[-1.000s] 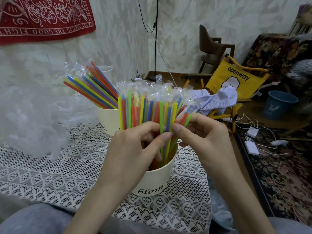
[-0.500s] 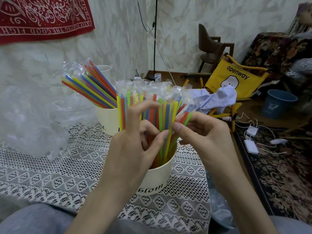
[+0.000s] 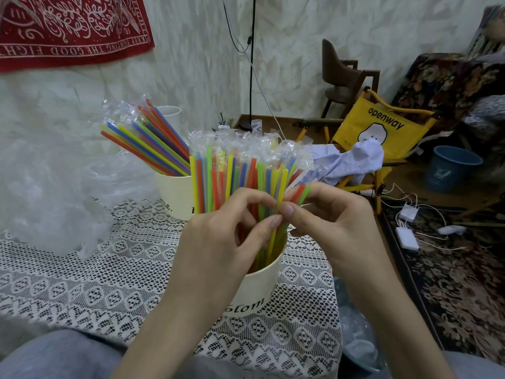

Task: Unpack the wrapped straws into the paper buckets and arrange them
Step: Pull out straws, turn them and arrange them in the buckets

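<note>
A cream paper bucket (image 3: 257,291) stands on the lace-covered table, packed with upright wrapped straws (image 3: 218,181) in red, yellow, green and blue. My left hand (image 3: 218,247) curls into the bundle from the left, its fingers among the straws. From the right, my right hand (image 3: 328,225) pinches straws at the bundle's right side, thumb meeting my left fingertips. Behind it, a second cream bucket (image 3: 175,195) holds more wrapped straws (image 3: 147,143) leaning left.
Crumpled clear plastic (image 3: 54,192) lies on the table's left. The lace tablecloth (image 3: 82,283) ends at the right, above a patterned rug (image 3: 451,283) with chargers and cables. A yellow folding chair (image 3: 382,127), a blue bin (image 3: 451,168) and a floor lamp pole (image 3: 251,64) stand beyond.
My left index finger, raised along the straws half a second ago, has curled back down into the bundle. Both hands stay at the near bucket, shifting slightly among the straws.
</note>
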